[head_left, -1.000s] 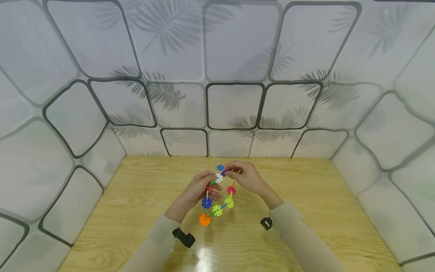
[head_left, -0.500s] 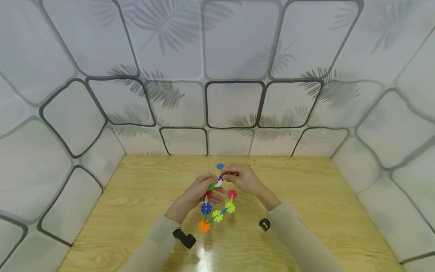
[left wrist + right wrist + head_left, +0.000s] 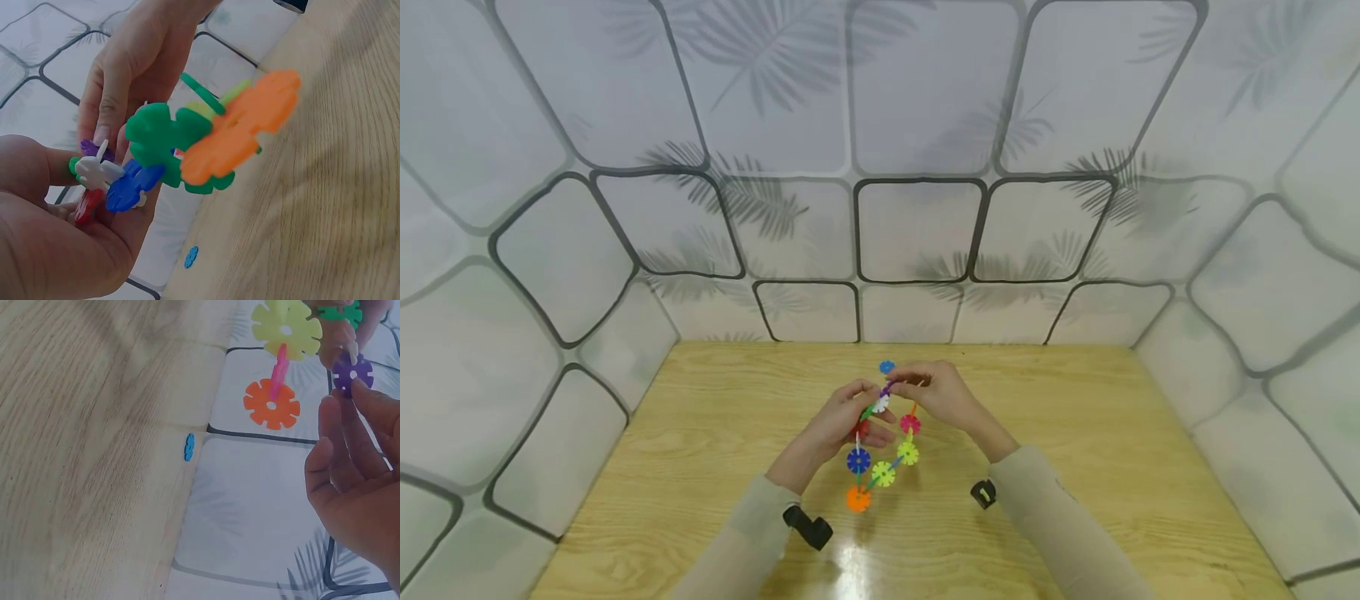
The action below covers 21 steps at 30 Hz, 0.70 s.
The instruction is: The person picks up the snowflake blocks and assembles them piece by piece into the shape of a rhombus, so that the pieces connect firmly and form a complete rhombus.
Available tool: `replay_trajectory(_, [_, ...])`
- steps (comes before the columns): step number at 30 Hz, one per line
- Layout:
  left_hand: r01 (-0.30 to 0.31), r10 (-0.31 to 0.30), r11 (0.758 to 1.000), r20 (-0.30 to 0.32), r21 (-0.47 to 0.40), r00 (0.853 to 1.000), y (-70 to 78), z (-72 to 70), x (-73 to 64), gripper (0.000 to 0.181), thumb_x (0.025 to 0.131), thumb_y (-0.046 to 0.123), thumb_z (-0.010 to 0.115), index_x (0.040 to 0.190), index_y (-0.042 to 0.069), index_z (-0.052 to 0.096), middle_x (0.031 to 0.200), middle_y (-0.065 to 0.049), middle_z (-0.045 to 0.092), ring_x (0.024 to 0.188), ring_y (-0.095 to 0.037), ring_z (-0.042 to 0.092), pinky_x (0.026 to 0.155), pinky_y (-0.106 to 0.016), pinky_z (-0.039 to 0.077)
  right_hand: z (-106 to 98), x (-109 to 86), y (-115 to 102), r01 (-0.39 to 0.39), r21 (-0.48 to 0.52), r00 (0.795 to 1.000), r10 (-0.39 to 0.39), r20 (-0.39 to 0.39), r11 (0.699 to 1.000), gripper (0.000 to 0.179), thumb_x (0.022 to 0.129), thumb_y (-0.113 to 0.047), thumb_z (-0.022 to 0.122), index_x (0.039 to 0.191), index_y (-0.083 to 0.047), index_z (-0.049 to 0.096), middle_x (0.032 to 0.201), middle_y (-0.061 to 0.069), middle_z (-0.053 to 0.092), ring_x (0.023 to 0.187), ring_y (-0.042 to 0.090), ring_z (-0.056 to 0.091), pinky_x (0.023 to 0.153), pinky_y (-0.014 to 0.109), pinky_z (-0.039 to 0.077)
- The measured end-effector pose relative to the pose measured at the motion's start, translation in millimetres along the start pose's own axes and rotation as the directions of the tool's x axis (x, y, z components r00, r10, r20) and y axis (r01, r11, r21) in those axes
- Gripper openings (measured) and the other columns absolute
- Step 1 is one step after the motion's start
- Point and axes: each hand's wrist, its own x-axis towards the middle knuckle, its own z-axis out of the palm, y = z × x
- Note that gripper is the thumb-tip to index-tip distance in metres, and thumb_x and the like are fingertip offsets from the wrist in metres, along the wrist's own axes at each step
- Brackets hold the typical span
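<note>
A chain of slotted plastic snowflake discs hangs in a curve between and below my hands. My left hand [image 3: 838, 419] grips its upper left part, around a green disc [image 3: 868, 412] and a white disc [image 3: 882, 404]. With thumb and fingertips, my right hand [image 3: 943, 398] pinches a purple disc [image 3: 344, 374], which joins the white one. From there the chain runs down through red and dark blue [image 3: 853, 461] to an orange disc [image 3: 858, 500] at the bottom. It rises again through yellow-green discs [image 3: 907, 453] and a pink disc [image 3: 910, 425] to another orange disc [image 3: 272, 419], its free end.
One loose light blue disc [image 3: 887, 367] lies on the wooden table [image 3: 745, 383] beyond my hands, near the back edge. Patterned walls [image 3: 917, 233] enclose the table at the back and both sides. A black wrist mount [image 3: 807, 527] sits on the left sleeve.
The white and purple discs have dropped slightly as both hands shift a little. The hanging lower part of the chain has swung down toward me, then slightly right.
</note>
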Motion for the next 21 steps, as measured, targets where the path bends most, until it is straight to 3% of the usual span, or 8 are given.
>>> replay_trajectory(6, [0.007,-0.007,1.000,-0.036,0.007,0.999,-3.4,-2.1,1.2,0.026,0.115,0.029,0.043,0.119,0.007,0.055,0.093,-0.005,0.075,0.071,-0.015,0.079,0.067,-0.030,0.067,-3.5,5.7,6.5,-0.033,0.021,0.999,0.034,-0.031,0.999,0.020,0.104,-0.012,0.069,0.120,-0.006,0.078,0.111,0.013,0.079,0.096,0.038,0.074,0.076,0.026,0.060])
replay_trajectory(13, [0.006,-0.006,1.000,-0.040,0.009,0.999,-4.9,-3.4,0.4,0.028,0.115,0.030,0.043,0.121,0.005,0.055,0.093,-0.004,0.075,0.071,-0.014,0.079,0.064,-0.028,0.066,-0.9,16.7,25.7,-0.049,0.009,0.997,0.049,-0.059,0.999,0.021,0.105,-0.016,0.067,0.120,-0.005,0.077,0.109,0.017,0.077,0.089,0.032,0.072,0.074,0.027,0.059])
replay_trajectory(21, [-0.008,0.009,1.000,-0.038,0.011,0.999,-5.2,-4.3,-3.2,0.028,0.116,0.030,0.041,0.120,0.006,0.054,0.094,-0.004,0.074,0.072,-0.015,0.079,0.066,-0.029,0.067,6.9,28.1,47.6,-0.090,0.010,0.993,0.090,-0.069,0.996,0.028,0.105,-0.014,0.067,0.125,0.005,0.071,0.115,0.020,0.077,0.095,0.041,0.074,0.077,0.031,0.064])
